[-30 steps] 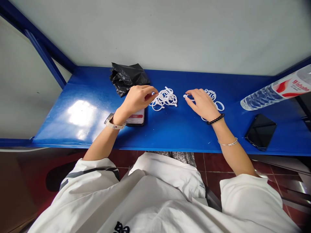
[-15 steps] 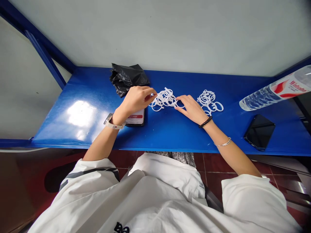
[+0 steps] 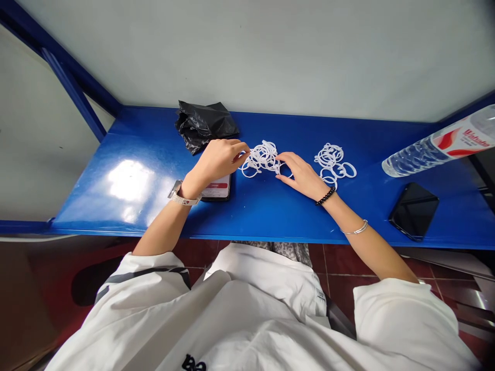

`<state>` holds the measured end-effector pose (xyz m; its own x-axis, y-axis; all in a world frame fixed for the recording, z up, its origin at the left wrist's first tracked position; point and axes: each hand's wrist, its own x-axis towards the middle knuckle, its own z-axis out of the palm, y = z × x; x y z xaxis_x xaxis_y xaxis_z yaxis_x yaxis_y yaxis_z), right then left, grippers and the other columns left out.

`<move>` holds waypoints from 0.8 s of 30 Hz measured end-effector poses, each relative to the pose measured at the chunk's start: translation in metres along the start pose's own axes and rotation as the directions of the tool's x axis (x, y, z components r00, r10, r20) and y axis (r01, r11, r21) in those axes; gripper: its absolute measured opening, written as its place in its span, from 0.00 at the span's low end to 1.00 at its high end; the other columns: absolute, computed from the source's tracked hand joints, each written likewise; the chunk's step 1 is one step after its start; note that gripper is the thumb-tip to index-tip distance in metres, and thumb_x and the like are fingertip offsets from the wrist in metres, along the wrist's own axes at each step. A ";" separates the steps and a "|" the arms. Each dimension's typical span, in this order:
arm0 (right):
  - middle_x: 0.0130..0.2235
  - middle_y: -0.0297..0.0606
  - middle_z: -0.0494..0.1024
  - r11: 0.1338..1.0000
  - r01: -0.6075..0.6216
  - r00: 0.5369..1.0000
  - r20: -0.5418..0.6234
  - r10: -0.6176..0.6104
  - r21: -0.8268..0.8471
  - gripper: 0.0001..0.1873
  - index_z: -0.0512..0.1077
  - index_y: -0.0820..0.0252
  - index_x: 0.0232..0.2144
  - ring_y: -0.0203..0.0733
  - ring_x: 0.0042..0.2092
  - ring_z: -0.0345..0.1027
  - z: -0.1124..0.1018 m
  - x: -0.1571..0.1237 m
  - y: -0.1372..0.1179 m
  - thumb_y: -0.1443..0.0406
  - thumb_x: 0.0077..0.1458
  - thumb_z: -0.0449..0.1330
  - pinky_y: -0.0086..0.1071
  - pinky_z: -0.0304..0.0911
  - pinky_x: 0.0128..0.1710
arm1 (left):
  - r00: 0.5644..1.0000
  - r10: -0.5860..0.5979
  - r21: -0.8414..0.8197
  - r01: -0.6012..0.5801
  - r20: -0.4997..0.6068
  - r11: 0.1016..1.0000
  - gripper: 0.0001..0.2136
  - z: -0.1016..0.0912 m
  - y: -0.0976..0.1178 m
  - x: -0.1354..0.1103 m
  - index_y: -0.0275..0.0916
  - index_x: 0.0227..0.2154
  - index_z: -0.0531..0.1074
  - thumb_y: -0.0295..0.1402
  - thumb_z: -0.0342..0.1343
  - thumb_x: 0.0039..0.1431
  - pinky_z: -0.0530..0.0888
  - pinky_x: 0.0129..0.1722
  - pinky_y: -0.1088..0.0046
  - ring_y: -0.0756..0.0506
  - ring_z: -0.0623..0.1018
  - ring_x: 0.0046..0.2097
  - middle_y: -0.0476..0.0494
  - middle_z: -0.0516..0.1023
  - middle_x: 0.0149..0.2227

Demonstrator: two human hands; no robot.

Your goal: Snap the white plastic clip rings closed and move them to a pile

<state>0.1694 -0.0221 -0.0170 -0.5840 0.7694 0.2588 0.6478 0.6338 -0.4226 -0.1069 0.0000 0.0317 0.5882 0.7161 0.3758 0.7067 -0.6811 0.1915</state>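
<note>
A tangled pile of white plastic rings (image 3: 264, 156) lies on the blue table between my hands. At its left edge, my left hand (image 3: 222, 157) has thumb and forefinger pinched together on a white ring; the fingertips hide part of the grip. My right hand (image 3: 299, 175) rests at the pile's right side, thumb and fingers apart around a loose white ring (image 3: 285, 170), which lies partly behind the fingers. Right of that hand is a second, smaller group of white rings (image 3: 330, 157), some of them overlapping.
A crumpled black plastic bag (image 3: 209, 121) lies behind my left hand. Partly under that hand is a phone with a lit screen (image 3: 216, 191). To the right are a water bottle (image 3: 425, 147) and a dark phone (image 3: 414, 211). A grey wall (image 3: 270, 56) bounds the blue table (image 3: 263, 216).
My right hand has shifted slightly left, and its thumb and forefinger have spread a little wider. My left hand stays nearly still in its pinch at the pile.
</note>
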 end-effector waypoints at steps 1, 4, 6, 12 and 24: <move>0.61 0.54 0.72 1.000 0.000 1.000 0.000 0.000 -0.015 0.21 0.66 0.59 0.60 0.60 0.61 0.68 -0.001 0.001 0.000 0.60 0.67 0.56 0.57 0.68 0.58 | 1.000 -0.001 0.002 0.001 0.005 1.000 0.16 0.000 0.000 0.000 0.35 0.38 0.81 0.35 0.48 0.68 0.63 0.26 0.74 0.49 0.72 0.25 0.42 0.79 0.28; 0.61 0.54 0.72 0.997 -0.027 0.999 -0.044 0.024 -0.075 0.22 0.67 0.59 0.60 0.62 0.64 0.65 -0.011 0.002 0.003 0.58 0.67 0.56 0.59 0.63 0.62 | 1.000 0.000 0.005 0.000 0.003 1.000 0.16 0.001 -0.001 0.000 0.35 0.38 0.81 0.35 0.48 0.69 0.63 0.27 0.74 0.49 0.72 0.25 0.42 0.79 0.28; 0.61 0.53 0.73 0.987 -0.092 0.990 -0.120 0.076 -0.132 0.22 0.68 0.58 0.59 0.63 0.64 0.64 -0.023 0.002 0.008 0.57 0.67 0.55 0.59 0.61 0.63 | 1.000 -0.001 0.014 0.001 -0.008 1.000 0.16 0.001 -0.001 0.000 0.35 0.38 0.80 0.36 0.48 0.69 0.63 0.27 0.74 0.49 0.72 0.25 0.42 0.79 0.28; 0.56 0.56 0.76 0.906 -0.335 0.926 -0.268 0.266 -0.259 0.19 0.72 0.60 0.53 0.69 0.60 0.65 -0.055 -0.005 0.035 0.57 0.67 0.52 0.64 0.62 0.56 | 1.000 0.010 0.045 -0.010 -0.003 0.999 0.16 0.002 0.000 0.000 0.35 0.37 0.80 0.34 0.48 0.69 0.62 0.26 0.74 0.48 0.73 0.25 0.42 0.79 0.28; 0.30 0.47 0.79 0.807 -0.393 0.917 -0.128 0.377 -0.440 0.22 0.78 0.58 0.32 0.59 0.42 0.71 -0.069 -0.017 0.057 0.51 0.65 0.54 0.52 0.67 0.42 | 1.000 0.004 0.060 -0.005 0.016 0.998 0.15 0.003 0.001 0.000 0.35 0.37 0.80 0.34 0.48 0.68 0.63 0.26 0.74 0.48 0.74 0.26 0.41 0.80 0.28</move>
<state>0.2502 0.0066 0.0139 -0.2289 0.9549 0.1890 0.9678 0.2440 -0.0609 -0.1057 -0.0003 0.0293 0.5976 0.7155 0.3619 0.7259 -0.6745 0.1348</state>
